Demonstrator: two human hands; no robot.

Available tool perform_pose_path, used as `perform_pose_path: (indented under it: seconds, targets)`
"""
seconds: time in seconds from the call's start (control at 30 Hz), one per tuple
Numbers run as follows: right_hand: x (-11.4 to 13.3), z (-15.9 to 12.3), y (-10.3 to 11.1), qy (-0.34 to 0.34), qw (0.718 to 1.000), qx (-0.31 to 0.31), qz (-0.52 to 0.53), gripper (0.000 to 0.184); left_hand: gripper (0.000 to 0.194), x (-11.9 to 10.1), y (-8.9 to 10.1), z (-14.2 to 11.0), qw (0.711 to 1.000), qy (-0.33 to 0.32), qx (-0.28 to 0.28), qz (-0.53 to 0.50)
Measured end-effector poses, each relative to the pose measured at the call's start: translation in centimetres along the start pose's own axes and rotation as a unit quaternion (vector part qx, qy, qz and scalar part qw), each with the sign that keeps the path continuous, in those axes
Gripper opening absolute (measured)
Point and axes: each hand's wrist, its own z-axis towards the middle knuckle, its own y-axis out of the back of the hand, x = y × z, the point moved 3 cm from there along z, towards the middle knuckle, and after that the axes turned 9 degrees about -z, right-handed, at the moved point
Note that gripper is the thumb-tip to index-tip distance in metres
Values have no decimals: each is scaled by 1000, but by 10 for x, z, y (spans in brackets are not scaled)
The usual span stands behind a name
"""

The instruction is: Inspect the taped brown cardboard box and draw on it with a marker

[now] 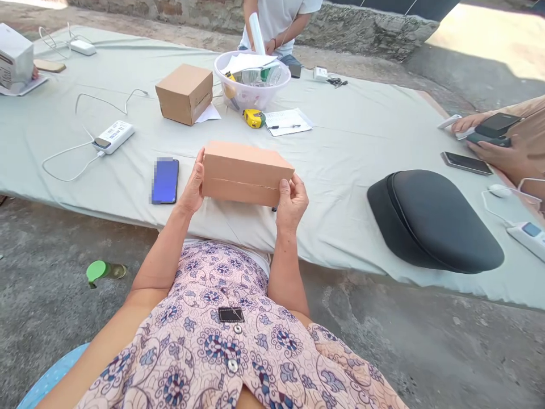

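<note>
Near centre, above cloth edge: closed cardboard box held up in both hands, level, long side facing camera, seam line across front.
Step in hand: holding and looking over box, judged from grip; lid shut, nothing out yet.
Next move calls for: firm hold on one end while other hand shifts to seam or lid edge; keep box level.
Left hand: flat against left end of box, thumb up along near-left corner, fingers hidden behind box.
Right hand: clenched on right end, thumb on front face, fingers curled round right edge.
Box versus fingers: pinned between the two hands, touching both, clear of cloth.
Surface: grey cloth-covered tabletop, low, stretching far and right.
Left of box: blue phone lying flat, just beside left hand.
Far: second cardboard box, plastic bowl, yellow tape measure.
Right: black cushion, well apart.
Other people: hands at far and right edges, not involved.
</note>
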Motion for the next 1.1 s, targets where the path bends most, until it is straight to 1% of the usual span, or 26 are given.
perform_pose_path:
  seconds: [0.1, 0.17, 0.23, 0.33, 0.43, 0.53, 0.6, 0.73, 0.83, 0.93, 1.0, 1.1]
  targets:
    - [1, 1, 1, 3, 1000, -13, -16, 53, 86, 3, 3, 1, 998, -22, -9, 54]
    - [1, 2, 1, 22, 1000, -7, -15, 52, 82, 6, 7, 4, 996, -32, -33, 76]
    - [3, 3, 1, 52, 998, 12, -12, 52, 79, 9, 11, 7, 995, -39, -63, 72]
    - [8, 2, 0, 110, 991, 71, -18, 57, 77, 7, 17, 11, 993, -42, -98, 46]
    - [14, 1, -1, 166, 975, 147, -32, 70, 71, 2, 21, 12, 991, -41, -126, 19]
    - [16, 0, -2, 190, 964, 179, -47, 77, 70, -1, 20, 10, 990, -37, -135, 11]
    - [13, 0, -3, 182, 966, 177, -55, 77, 74, -2, 18, 8, 990, -42, -136, 25]
    - [6, -1, -2, 149, 975, 153, -58, 76, 93, 0, 11, 4, 984, -73, -127, 100]
    - [4, -2, -1, 138, 980, 136, -53, 73, 107, 2, 6, 1, 978, -99, -92, 157]
    - [6, -2, 0, 133, 985, 100, -33, 68, 120, 5, 1, -1, 973, -102, -55, 199]
    - [8, -2, 1, 132, 988, 77, -26, 64, 122, 5, -2, -3, 970, -104, -51, 216]
    - [14, -4, 0, 142, 987, 52, -57, 56, 116, 3, -10, -9, 959, -127, -85, 238]
